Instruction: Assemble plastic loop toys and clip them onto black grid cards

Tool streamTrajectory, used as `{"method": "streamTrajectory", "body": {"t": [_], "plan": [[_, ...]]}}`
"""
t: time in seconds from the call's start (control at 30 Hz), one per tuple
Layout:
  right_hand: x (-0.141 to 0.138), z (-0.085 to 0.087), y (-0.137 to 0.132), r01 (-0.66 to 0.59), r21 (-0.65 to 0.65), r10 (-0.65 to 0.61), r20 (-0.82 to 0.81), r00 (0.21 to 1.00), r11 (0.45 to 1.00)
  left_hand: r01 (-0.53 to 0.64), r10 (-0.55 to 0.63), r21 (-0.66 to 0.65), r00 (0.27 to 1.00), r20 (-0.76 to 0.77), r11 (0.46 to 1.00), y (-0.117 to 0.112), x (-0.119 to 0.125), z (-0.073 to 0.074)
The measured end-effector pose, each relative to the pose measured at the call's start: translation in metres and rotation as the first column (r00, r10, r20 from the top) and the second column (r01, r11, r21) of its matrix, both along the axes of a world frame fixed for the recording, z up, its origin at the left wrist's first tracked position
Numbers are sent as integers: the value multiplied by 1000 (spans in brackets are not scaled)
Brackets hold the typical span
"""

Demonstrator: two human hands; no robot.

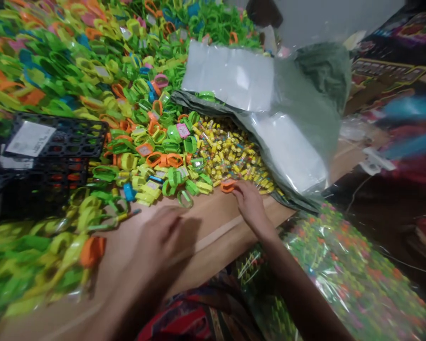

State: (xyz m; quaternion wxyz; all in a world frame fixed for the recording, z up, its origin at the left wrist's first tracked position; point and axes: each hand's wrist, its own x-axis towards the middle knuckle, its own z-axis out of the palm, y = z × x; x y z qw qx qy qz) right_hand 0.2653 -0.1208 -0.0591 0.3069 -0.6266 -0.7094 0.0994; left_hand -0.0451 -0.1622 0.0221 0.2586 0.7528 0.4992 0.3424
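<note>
My right hand (pixel 251 204) is closed at the fingertips on an orange toy watch (pixel 228 185), a plastic loop band, at the front of the pile. Close by lie many small clear tubes with yellow ends (pixel 230 151), spilling from a grey-green plastic bag (pixel 287 102). My left hand (pixel 159 232) hovers over the wooden tabletop (pixel 213 220), smeared by motion with its fingers turned inward. Whether it grips anything cannot be made out. Just beyond its fingertips sits a pale green toy watch (pixel 185 199).
A big heap of coloured toy watches (pixel 102 71) covers the table's back and left. Black plastic trays with white labels (pixel 57 135) rest at left. Below the table's right edge, a clear bag of colourful pieces (pixel 355 270) bulges. A blurred person's sleeve (pixel 415 109) shows far right.
</note>
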Motion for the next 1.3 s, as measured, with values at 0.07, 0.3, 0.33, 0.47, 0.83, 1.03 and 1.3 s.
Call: {"method": "streamTrajectory", "body": {"t": [0.07, 0.3, 0.33, 0.47, 0.83, 1.03, 1.3], "plan": [[-11, -4, -3, -68, -7, 68, -10, 998, 998, 247, -248, 35, 968, 30, 968, 12, 46, -20], [-31, 7, -25, -165, -29, 161, -97, 982, 986, 203, -165, 87, 931, -324, 975, 43, 99, -68], [-32, 9, -28, -179, -36, 172, -138, 975, 983, 184, -143, 96, 931, -335, 978, 44, 98, -69], [-29, 13, -32, -160, -38, 142, -288, 947, 986, 81, -58, 124, 982, -179, 989, 38, 83, -68], [-33, -5, -22, -311, -70, 303, -102, 947, 948, -185, 280, -287, 898, 339, 940, -1, 27, -43], [-28, 2, -29, -293, -110, 282, -106, 954, 950, -111, 355, -449, 785, 508, 887, -5, 18, -43], [-102, 24, -58, -415, -338, 72, -696, 715, 845, 92, 480, -606, 522, 705, 790, -13, 26, -37]]}}
